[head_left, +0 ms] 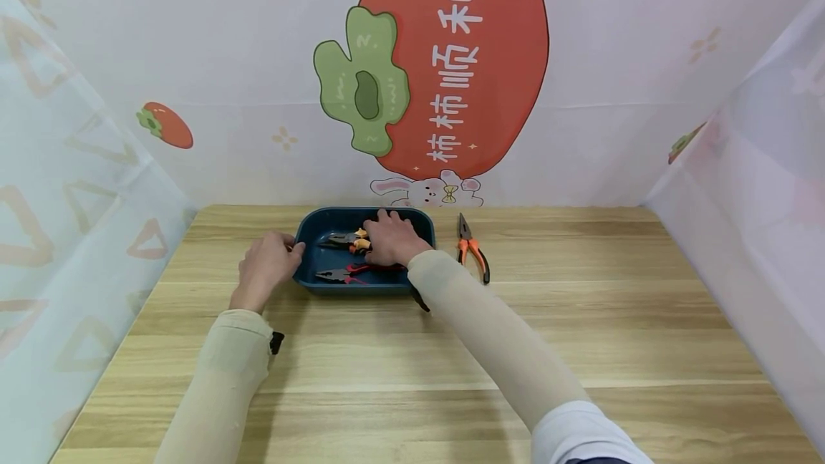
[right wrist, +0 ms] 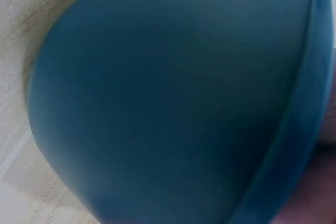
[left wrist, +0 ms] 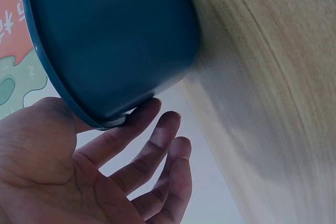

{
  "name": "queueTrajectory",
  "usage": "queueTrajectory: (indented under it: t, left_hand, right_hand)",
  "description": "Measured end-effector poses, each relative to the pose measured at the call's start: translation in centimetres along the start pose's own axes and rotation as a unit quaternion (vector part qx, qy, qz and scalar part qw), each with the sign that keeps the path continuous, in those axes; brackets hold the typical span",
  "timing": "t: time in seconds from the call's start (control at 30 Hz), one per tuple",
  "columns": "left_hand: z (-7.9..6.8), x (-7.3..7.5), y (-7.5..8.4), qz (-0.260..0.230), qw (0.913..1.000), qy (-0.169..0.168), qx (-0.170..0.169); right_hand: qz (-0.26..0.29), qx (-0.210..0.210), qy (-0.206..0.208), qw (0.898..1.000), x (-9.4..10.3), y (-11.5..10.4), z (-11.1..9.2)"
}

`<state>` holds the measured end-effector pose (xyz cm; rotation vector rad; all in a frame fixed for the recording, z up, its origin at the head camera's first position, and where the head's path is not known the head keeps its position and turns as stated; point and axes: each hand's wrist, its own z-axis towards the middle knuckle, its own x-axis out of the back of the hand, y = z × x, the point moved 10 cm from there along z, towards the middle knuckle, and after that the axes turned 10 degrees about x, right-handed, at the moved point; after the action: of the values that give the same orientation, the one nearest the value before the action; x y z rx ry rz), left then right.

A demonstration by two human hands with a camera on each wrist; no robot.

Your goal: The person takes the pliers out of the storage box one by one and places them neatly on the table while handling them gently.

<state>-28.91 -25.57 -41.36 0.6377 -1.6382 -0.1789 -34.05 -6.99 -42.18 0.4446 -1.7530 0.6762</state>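
Note:
A dark blue rectangular box [head_left: 361, 291] stands at the back of the table. My left hand [head_left: 269, 263] grips its left end; in the left wrist view the thumb passes behind the rim and the fingertips [left wrist: 149, 109] lie along the outer wall. My right hand [head_left: 392, 238] reaches down into the box and holds pliers with yellow-orange handles [head_left: 362, 240], their jaws pointing left. Most of those handles are hidden under the hand. Red-handled pliers [head_left: 334, 275] lie nearer the front wall. In the right wrist view the outer wall [right wrist: 157, 98] fills most of the picture.
Long-nose pliers with orange and black handles [head_left: 473, 249] lie on the wooden table [head_left: 580, 321], right of the box. A white printed cloth [head_left: 258, 163] rises behind the table's back edge and along both sides.

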Motion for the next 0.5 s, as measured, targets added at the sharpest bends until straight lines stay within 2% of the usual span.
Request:
queueTrajectory:
  t: [0.5]
  left_hand:
    - [0.03,0.02,0.07,-0.002,1.0,-0.003,0.002]
  right_hand:
    - [-0.004,-0.001,-0.005,1.0,-0.28,-0.05,-0.17]
